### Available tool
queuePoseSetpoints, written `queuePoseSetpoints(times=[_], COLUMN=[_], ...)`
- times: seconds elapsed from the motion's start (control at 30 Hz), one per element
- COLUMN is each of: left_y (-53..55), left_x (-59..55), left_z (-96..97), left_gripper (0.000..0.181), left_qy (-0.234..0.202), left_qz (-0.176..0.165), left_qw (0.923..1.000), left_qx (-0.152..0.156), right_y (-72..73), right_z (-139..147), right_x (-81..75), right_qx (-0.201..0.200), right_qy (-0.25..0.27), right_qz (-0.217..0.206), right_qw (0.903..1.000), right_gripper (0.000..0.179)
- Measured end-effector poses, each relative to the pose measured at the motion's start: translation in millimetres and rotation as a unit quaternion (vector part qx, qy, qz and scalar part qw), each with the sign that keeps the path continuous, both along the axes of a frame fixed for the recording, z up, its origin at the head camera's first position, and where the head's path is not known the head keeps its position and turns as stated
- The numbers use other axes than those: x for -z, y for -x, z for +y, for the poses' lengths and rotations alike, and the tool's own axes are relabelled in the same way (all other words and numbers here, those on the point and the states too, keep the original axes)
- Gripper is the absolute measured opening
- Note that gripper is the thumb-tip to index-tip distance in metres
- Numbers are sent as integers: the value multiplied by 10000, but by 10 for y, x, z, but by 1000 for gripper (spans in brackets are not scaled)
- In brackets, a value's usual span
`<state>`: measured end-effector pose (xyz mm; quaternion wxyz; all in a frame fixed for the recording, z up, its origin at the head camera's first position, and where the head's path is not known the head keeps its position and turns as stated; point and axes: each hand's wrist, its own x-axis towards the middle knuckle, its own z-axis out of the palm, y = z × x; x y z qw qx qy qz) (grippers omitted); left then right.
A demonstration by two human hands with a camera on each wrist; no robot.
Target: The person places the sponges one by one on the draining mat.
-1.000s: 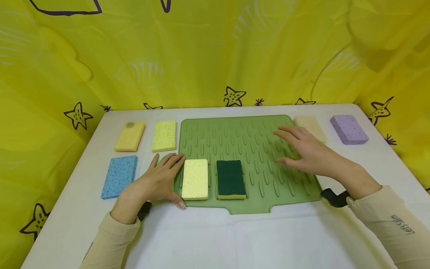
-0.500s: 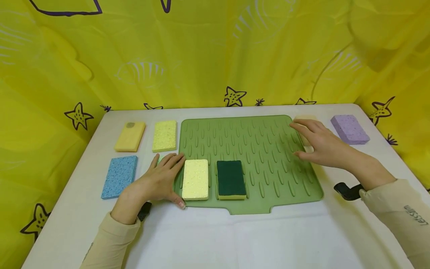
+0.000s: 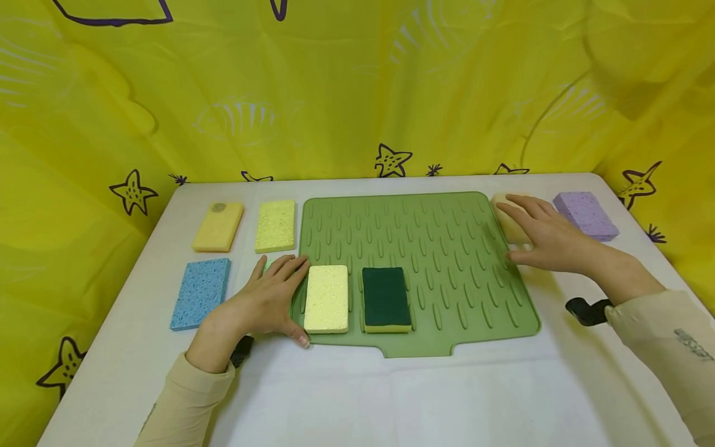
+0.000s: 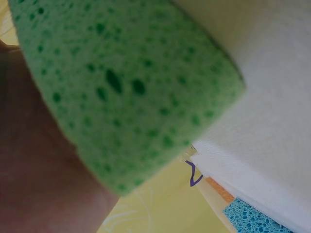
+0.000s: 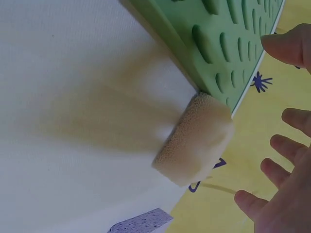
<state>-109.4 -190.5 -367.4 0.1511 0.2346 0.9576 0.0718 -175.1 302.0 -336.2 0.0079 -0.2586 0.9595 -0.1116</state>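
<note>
The cream sponge (image 3: 326,299) and dark sponge (image 3: 386,298) lie on the near part of the mat (image 3: 418,349). At its left edge, the left hand (image 3: 262,304) lies over the green sponge (image 4: 126,97), fingers slightly spread, thumb apart. Past the mat's right edge hovers the right hand (image 3: 550,236), fingers and thumb spread, near the beige sponge (image 5: 194,141) just outside the mat's far right corner. The purple sponge (image 3: 586,215) lies farther right of the mat.
</note>
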Motion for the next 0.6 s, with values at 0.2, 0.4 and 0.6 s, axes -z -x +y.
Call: queuePoseSetpoints(times=[0.2, 0.4, 0.6], left_y=[-4, 0, 2], left_x=[2, 9, 10], left_z=[-9, -11, -2], left_gripper=[141, 141, 141], left_qy=[-5, 36, 39], left_qz=[8, 26, 24], left_qw=[10000, 10000, 10000], left_qx=[-10, 7, 8], right_y=[70, 187, 291], right_z=[19, 40, 66], right_x=[1, 24, 38], right_qx=[-57, -20, 98], right_qy=[-136, -268, -425], right_qz=[-104, -185, -461], right_qw=[9998, 9995, 9980], right_gripper=[90, 90, 93])
